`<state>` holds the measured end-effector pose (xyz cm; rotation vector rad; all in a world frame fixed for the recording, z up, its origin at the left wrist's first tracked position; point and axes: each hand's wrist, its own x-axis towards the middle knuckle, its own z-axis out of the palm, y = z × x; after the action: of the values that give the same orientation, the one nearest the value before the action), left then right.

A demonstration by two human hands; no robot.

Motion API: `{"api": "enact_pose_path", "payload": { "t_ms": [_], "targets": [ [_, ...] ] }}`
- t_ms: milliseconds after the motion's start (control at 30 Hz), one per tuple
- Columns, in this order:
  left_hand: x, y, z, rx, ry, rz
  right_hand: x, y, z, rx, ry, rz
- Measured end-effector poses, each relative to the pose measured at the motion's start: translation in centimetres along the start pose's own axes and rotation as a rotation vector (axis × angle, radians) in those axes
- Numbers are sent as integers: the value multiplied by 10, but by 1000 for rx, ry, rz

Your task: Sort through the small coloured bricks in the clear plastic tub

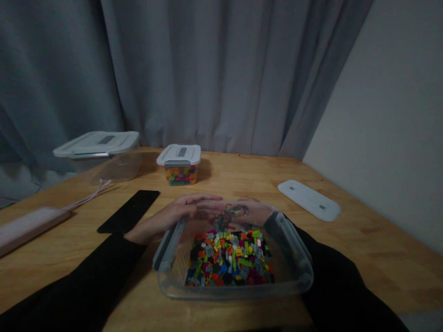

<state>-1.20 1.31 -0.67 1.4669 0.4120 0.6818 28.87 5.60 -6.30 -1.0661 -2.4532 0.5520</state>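
A clear plastic tub stands near me on the wooden table, filled with several small bricks of mixed colours. Both hands meet over its far rim. My left hand reaches in from the left, fingers stretched out flat toward the right hand. My right hand is cupped, and a small clump of bricks shows between the two hands, blurred. Black sleeves cover both forearms.
A small lidded box of coloured bricks stands beyond the tub. A larger lidded clear box is at far left. A white lid lies at right, a black flat strip at left, a pale bar with a cable further left.
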Motion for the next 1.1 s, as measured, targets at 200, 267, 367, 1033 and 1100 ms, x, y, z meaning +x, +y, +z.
{"api": "enact_pose_path", "payload": {
  "t_ms": [200, 267, 367, 1033, 1100],
  "targets": [
    [0, 1, -2, 29, -19, 14, -1, -5, -2, 11, -3, -1],
    [1, -2, -3, 9, -17, 10, -1, -3, -1, 20, 2, 15],
    [1, -7, -6, -29, -51, 26, -2, 1, -2, 16, 31, 57],
    [0, -8, -7, -40, -13, -16, -2, -5, -37, 464, 260, 203],
    [0, -4, -2, -43, 1, -37, -6, -10, -51, 552, 389, 201]
  ]
}}
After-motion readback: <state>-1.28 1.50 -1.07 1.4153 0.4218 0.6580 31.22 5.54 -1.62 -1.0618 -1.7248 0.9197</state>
